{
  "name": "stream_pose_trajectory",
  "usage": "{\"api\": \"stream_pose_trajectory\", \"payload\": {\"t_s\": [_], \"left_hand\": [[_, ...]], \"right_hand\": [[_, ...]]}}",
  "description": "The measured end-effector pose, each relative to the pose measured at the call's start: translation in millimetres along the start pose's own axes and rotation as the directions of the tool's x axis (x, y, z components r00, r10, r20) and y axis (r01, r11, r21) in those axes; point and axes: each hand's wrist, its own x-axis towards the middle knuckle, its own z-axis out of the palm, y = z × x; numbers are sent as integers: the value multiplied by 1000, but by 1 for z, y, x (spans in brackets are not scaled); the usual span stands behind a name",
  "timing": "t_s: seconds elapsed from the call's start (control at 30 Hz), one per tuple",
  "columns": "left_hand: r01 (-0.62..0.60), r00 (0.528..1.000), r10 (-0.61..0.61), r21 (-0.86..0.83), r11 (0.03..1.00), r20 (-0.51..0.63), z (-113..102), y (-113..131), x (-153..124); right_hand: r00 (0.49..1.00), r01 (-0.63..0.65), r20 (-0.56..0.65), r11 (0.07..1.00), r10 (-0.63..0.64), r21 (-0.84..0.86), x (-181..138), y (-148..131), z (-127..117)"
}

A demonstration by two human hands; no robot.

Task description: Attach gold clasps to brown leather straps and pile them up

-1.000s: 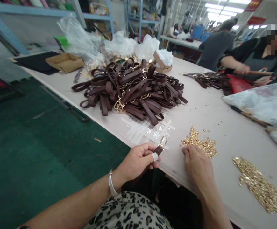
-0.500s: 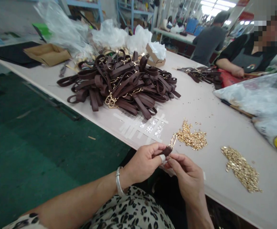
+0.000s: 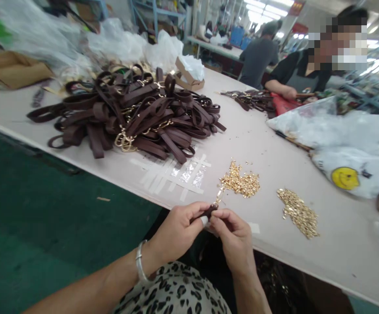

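Note:
My left hand (image 3: 176, 226) is closed around the end of a dark brown strap (image 3: 211, 210), at the table's near edge. A gold metal clasp (image 3: 220, 195) sticks out from the strap's tip toward the heap of gold pieces. My right hand (image 3: 235, 237) is pinched together against the same strap end, its fingertips touching the strap from the right. Whatever lies between those fingertips is hidden. Just beyond the hands lies a heap of small shiny gold pieces (image 3: 241, 183), and a second, paler gold heap (image 3: 299, 213) is farther right.
A large pile of brown straps (image 3: 137, 115) with gold hardware covers the table's left part. Clear plastic (image 3: 187, 172) is taped down before it. White plastic bags (image 3: 366, 135) lie at right. Across the table, a person (image 3: 297, 74) handles something red beside more straps (image 3: 248, 99).
The view has swung to the right, so everything sits farther left. Both hands stay at the strap end, and the gold clasp now appears turned edge-on.

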Motion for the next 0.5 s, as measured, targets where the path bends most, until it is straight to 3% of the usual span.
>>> {"api": "stream_pose_trajectory", "payload": {"t_s": [0.2, 0.3, 0.37, 0.43, 0.5], "left_hand": [[-111, 994, 111, 307, 945, 19, 0, -11, -3], [-124, 992, 115, 286, 950, 50, 5, -10, -2], [-54, 996, 40, 178, 983, 85, 9, -7, 0], [83, 988, -90, 60, 995, 128, 13, -6, 1], [197, 971, -192, -23, 980, 146, 14, -7, 2]], "right_hand": [[998, -2, -61, 999, 5, 42, -2, 6, 1], [996, 12, -88, 998, -7, 54, -6, 6, 1], [998, 10, -59, 999, -8, 30, -8, 3, -6], [999, 23, -35, 995, -27, -98, -7, -1, -26], [987, 50, -119, 904, -111, -425, -3, -5, -58]]}}
